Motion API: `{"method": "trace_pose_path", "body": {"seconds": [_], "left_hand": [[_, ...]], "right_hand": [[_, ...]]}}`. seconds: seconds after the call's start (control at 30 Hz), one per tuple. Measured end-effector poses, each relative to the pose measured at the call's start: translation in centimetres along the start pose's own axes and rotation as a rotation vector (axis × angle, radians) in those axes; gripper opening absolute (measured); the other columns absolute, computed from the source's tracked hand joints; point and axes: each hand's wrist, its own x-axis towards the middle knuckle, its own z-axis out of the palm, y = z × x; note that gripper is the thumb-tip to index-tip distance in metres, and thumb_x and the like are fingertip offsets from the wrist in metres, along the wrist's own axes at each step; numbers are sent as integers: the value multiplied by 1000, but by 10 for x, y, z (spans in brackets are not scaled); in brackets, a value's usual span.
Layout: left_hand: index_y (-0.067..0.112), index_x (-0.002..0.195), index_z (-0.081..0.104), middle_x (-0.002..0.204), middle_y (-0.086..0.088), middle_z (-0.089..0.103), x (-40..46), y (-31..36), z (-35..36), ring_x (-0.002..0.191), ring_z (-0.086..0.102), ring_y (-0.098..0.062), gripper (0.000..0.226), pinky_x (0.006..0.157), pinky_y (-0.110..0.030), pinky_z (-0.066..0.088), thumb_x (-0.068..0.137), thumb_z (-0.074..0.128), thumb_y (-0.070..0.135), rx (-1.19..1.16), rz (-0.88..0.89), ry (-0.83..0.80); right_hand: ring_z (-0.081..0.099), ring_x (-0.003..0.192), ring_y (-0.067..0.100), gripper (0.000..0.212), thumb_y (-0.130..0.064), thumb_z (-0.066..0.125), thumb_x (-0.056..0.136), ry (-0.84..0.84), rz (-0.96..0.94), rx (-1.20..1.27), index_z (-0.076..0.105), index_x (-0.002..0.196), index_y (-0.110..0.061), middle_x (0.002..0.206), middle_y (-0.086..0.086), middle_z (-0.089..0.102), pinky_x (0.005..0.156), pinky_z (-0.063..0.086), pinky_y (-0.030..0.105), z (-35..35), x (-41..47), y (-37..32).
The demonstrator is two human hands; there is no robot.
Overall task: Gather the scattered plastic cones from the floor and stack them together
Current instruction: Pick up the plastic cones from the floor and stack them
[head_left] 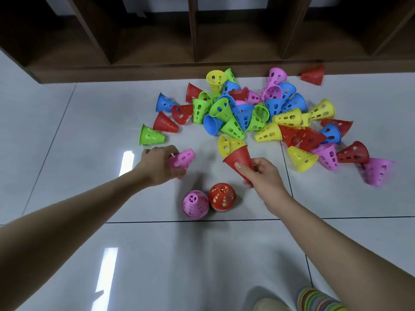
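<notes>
On tiled floor [67, 131], left grip [160, 163] holds pink cone [183, 158], right grip [260, 173] red cone [240, 159].

- No text, label, brand, number or sign is readable anywhere in view.
- The plastic cones [244, 113] show only punched holes, no lettering.
- The wooden shelf unit [202, 41] and the floor tiles [89, 122] carry no markings either.
</notes>
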Motion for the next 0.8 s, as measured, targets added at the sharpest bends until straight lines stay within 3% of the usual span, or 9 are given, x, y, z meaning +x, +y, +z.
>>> {"method": "trace_pose_path", "body": {"seconds": [0.1,0.2,0.3,0.4,0.5,0.6,0.8], "left_hand": [[29,108,63,98,7,65,-30,14,-15,91,58,-15,54,82,-33,47,66,83,58,-316,36,114],[27,115,62,108,13,61,-58,28,-20,101,55,1,51,78,-14,47,73,86,43,-445,116,119],[23,119,62,112,12,62,-77,35,-19,105,57,1,55,80,-7,45,73,84,44,-474,178,103],[25,118,62,111,11,63,-88,39,-17,107,59,-7,58,84,-14,49,70,82,49,-470,210,82],[27,117,61,109,13,63,-95,39,-13,107,58,-6,52,83,-10,46,73,86,40,-463,206,68],[29,116,60,108,16,63,-97,40,-6,108,57,-3,49,83,-3,41,75,87,35,-447,181,48],[34,122,57,121,20,59,-96,36,17,115,53,-2,54,91,-5,36,76,85,40,-323,120,16]], "right_hand": [[52,59,14,27,-27,80,82,-100,-66,22,66,97,-10,67,1,58,59,44,28,-2,-17,-14],[54,59,8,24,-23,81,81,-200,-94,14,71,102,-16,63,-11,60,59,46,23,-6,-28,-26],[63,67,2,25,-19,85,77,-237,-120,-53,73,99,-21,74,-14,70,64,50,17,-9,-29,-31],[71,86,7,33,-24,89,70,-264,-179,-234,72,97,-28,90,-9,75,81,57,27,-10,-28,-27],[60,67,0,40,-27,89,70,-307,-259,-470,69,104,-30,76,-13,64,69,49,17,-7,-33,-25],[45,56,3,36,-26,86,73,-371,-275,-510,68,105,-24,68,-6,48,59,39,20,-7,-33,-21],[51,63,9,26,-30,85,76,-302,-188,-353,71,97,-22,70,-7,55,66,43,27,-22,-15,-15]]}}
